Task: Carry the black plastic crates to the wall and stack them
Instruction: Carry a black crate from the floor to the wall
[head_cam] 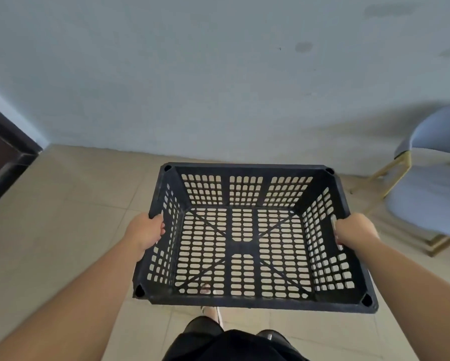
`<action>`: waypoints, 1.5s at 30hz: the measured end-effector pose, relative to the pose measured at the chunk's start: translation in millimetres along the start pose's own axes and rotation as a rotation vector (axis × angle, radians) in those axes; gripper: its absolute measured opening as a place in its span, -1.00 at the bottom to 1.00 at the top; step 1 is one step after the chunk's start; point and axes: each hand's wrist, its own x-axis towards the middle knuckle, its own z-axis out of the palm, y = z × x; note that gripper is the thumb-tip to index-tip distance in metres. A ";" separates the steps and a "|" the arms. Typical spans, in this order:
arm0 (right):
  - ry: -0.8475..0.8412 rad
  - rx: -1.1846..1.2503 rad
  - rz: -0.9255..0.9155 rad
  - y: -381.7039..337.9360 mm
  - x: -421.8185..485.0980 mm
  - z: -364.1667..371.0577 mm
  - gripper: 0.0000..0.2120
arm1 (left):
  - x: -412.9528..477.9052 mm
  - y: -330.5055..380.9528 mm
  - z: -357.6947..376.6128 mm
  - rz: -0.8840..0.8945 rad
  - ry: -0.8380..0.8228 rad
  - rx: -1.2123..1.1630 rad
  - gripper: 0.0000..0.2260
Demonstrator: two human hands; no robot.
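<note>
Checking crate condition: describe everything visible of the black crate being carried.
The black crate is rectangular, open-topped and empty, seemingly hard plastic. Slots perforate its walls and bottom; diagonal ribs cross the bottom; each rim corner has a round hole. It is held roughly level above the tiled floor, short of the wall. The left hand grips its left rim, the right hand its right side by a handle slot.

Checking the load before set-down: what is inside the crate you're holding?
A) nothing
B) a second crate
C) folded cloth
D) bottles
A: the floor tiles show plainly through the slotted bottom of the black crate, which the left hand and right hand grip by its sides.
</note>
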 end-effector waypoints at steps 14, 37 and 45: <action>0.046 -0.022 0.149 -169.7 141.1 39.0 -0.82 | 238.2 138.8 -11.9 -0.036 -0.135 0.059 -0.72; -0.039 0.038 0.228 -325.4 422.4 78.7 -0.79 | 517.3 293.7 93.3 -0.251 -0.196 -0.024 -0.82; -0.017 0.027 0.348 -332.2 485.3 157.0 -0.77 | 618.8 282.8 143.9 -0.306 -0.247 0.036 -0.80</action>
